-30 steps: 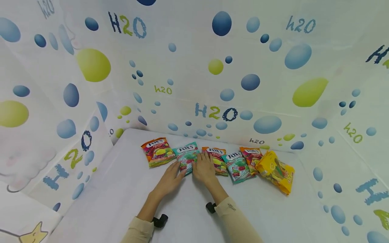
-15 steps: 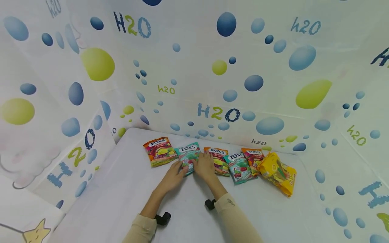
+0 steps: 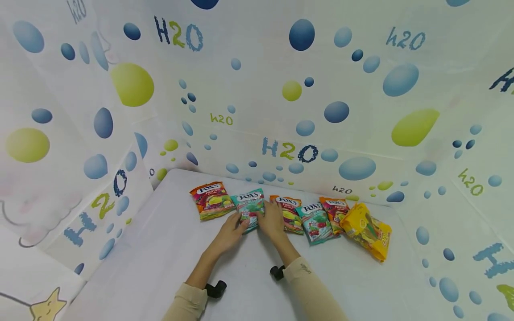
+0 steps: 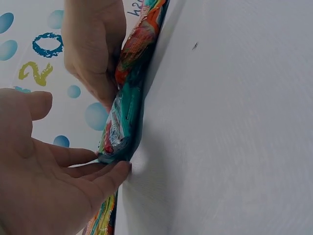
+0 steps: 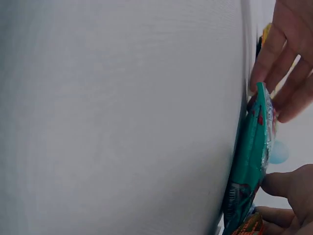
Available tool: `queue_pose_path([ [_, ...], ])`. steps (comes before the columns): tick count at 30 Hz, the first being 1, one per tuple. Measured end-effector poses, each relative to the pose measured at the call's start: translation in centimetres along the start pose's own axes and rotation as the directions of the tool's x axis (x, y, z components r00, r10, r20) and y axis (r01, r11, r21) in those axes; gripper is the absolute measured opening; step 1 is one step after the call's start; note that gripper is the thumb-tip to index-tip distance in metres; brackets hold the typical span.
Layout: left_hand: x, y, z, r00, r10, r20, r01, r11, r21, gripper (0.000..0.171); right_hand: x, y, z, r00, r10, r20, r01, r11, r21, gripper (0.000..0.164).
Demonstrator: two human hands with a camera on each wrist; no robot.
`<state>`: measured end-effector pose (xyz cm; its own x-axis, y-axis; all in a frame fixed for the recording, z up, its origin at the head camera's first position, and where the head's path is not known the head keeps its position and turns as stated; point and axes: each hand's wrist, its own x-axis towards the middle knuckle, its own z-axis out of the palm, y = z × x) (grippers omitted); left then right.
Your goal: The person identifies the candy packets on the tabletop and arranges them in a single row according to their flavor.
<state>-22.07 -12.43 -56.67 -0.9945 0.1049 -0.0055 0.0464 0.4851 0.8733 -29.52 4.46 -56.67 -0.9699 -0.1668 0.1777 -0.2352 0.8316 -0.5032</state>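
A teal Fox's candy bag lies flat on the white table in the head view, between my two hands. The left hand touches its lower left edge; in the left wrist view that hand's extended fingers meet the bag's end. On the other side the right hand rests along the bag's right edge, partly over the orange Fox's bag beside it. Seen from the right wrist, the right thumb touches the teal bag. Some right fingertips are hidden.
An orange-red Fox's bag lies to the left. Rightward in the row come another teal bag, another orange bag and a yellow packet. A printed sheet wall rises behind the table's back edge.
The head view shifts slightly. My hands stay at the sides of the teal bag, which turns a little more upright; the right hand's fingers edge slightly rightward.
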Motion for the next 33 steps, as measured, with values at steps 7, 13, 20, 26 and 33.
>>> queue_pose_path([
  [7, 0.1, 0.2, 0.0, 1.0, 0.0, -0.027, -0.002, 0.997, -0.08, 0.072, 0.0, 0.1, 0.3, 0.996, -0.053, -0.067, 0.056, 0.998, 0.039, 0.035],
  [13, 0.1, 0.3, -0.3, 0.998, -0.01, -0.06, 0.005, 0.996, -0.089, 0.072, -0.2, -0.3, 0.2, 0.988, -0.078, -0.136, 0.091, 0.992, 0.086, 0.028],
  [20, 0.0, 0.1, -0.7, 0.996, -0.019, -0.086, 0.008, 0.992, -0.125, 0.074, -0.4, -0.5, 0.4, 0.987, -0.034, -0.157, 0.049, 0.994, 0.098, 0.026],
  [26, 0.0, 0.1, -0.8, 0.995, -0.013, -0.094, 0.001, 0.992, -0.128, 0.073, -0.5, -0.8, 0.5, 0.987, 0.023, -0.159, -0.007, 0.995, 0.103, 0.028],
  [33, -0.3, 0.3, -0.9, 0.995, -0.008, -0.103, -0.007, 0.991, -0.137, 0.072, -0.8, -1.4, 0.5, 0.977, 0.119, -0.174, -0.081, 0.974, 0.213, 0.024],
])
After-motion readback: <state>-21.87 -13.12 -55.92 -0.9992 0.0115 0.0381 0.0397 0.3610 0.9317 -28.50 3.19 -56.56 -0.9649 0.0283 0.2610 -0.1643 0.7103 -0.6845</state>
